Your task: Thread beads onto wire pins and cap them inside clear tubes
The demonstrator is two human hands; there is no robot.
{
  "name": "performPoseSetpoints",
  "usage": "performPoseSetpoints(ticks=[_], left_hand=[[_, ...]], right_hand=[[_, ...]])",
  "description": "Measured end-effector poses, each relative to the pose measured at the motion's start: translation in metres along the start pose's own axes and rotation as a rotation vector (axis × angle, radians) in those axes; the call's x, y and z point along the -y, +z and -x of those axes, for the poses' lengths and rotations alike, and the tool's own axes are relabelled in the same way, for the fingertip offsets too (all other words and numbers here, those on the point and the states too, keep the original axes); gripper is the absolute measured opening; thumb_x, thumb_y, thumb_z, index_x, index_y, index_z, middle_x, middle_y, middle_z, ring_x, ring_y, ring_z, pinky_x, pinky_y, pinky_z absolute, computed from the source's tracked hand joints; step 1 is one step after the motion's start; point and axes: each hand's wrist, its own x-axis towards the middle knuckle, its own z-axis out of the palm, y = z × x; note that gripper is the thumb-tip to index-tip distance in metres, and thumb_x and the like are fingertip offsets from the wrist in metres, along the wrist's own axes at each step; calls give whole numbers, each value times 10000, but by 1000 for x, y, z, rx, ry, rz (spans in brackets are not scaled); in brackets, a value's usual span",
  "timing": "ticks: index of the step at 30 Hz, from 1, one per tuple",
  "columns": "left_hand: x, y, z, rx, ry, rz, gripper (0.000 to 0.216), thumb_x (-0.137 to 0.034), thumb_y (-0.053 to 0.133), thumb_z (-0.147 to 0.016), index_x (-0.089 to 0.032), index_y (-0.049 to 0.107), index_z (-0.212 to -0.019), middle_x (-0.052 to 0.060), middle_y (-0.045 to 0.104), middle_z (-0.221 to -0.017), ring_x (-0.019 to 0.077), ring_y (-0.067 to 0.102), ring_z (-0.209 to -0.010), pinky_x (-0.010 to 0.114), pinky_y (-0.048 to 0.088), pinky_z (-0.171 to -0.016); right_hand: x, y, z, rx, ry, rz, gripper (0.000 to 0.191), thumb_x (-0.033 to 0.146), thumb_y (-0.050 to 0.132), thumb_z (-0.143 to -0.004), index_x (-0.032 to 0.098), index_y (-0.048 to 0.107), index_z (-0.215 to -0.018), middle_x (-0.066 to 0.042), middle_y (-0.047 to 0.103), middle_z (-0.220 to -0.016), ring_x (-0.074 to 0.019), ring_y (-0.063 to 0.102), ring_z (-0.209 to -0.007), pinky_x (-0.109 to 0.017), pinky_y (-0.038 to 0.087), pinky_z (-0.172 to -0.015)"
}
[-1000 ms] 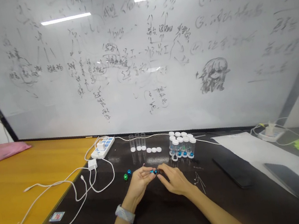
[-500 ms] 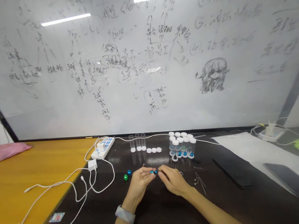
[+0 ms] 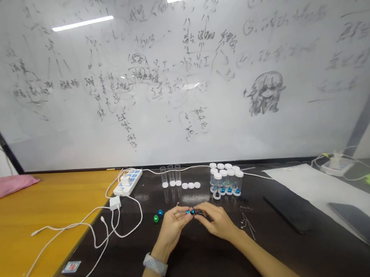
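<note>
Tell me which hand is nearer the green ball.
Left. The left hand is just right of the green ball; the right hand is farther right.

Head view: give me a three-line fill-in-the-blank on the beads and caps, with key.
1. Between the left hand and the right hand, the shiny beads show the colour ____.
2. Near the left hand, a loose blue bead lies beside a loose bead coloured ____.
3. Just right of the clear tubes, the loose white caps lying in a row number ____.

Missing words: blue; green; three
</note>
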Motion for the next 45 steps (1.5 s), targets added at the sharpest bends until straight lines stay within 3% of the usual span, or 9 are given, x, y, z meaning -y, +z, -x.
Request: performPoseSetpoints(ticks=[5,9,13,16,22,26,32,39,45], left_hand=[[-1,2,1,-14,-11,-1,354,-239,938,-584,-132,744,-860,118,785,-959,216,725,-892,341,518,-901],[0,1,0,-21,-14,-8,367,-230,945,-567,-131,744,-857,120,788,-957,219,727,-896,349,519,-912],[0,1,0,-20,-10,-8,356,-229,939,-576,-131,748,-859,116,789,-945,210,728,-876,330,530,-876],[0,1,0,-15,-5,-17,352,-234,932,-593,-128,748,-873,119,788,-947,216,730,-878,328,532,-869],[2,0,-1,-14,-5,-18,350,-228,934,-591,-129,745,-869,122,787,-961,213,729,-884,335,527,-890],[2,0,-1,-21,-10,-25,362,-234,941,-576,-132,749,-866,125,787,-966,221,727,-899,350,521,-907],[1,0,-1,-6,-4,-16,341,-225,931,-595,-133,750,-869,113,789,-955,208,728,-884,324,528,-877],[0,1,0,-16,-6,-10,349,-218,939,-579,-130,750,-860,117,789,-955,207,725,-886,329,518,-899],[0,1,-1,-7,-7,-12,345,-216,933,-586,-127,749,-864,114,790,-948,208,725,-887,320,527,-875]], right_hand=[[0,5,0,-1,41,17,164,309,509,-1010,211,641,-1015,-63,673,-851,-194,650,-751,-298,511,-662],[2,6,-1,28,78,50,289,285,408,-1043,215,621,-861,-34,637,-752,-169,620,-664,-277,480,-632],[8,-1,-2,43,84,54,128,310,506,-993,215,588,-1019,-42,652,-841,-185,635,-731,-284,487,-652],[10,-7,-2,48,34,68,180,309,569,-948,218,562,-1103,-57,657,-910,-200,644,-775,-296,501,-669],[7,-2,-3,58,15,80,116,278,496,-998,216,590,-1028,-60,644,-875,-194,637,-756,-286,494,-646],[6,-1,-4,64,54,83,252,254,401,-1035,221,595,-877,-39,620,-782,-179,619,-708,-281,477,-651],[9,-8,-3,73,27,55,169,308,551,-959,214,562,-1100,-59,649,-917,-200,632,-779,-295,487,-671],[7,-4,-4,64,39,52,161,250,444,-1016,221,592,-962,-51,632,-847,-189,622,-766,-293,479,-684],[8,-8,-2,71,43,48,187,297,547,-960,211,566,-1125,-51,642,-898,-181,607,-720,-287,468,-642]])
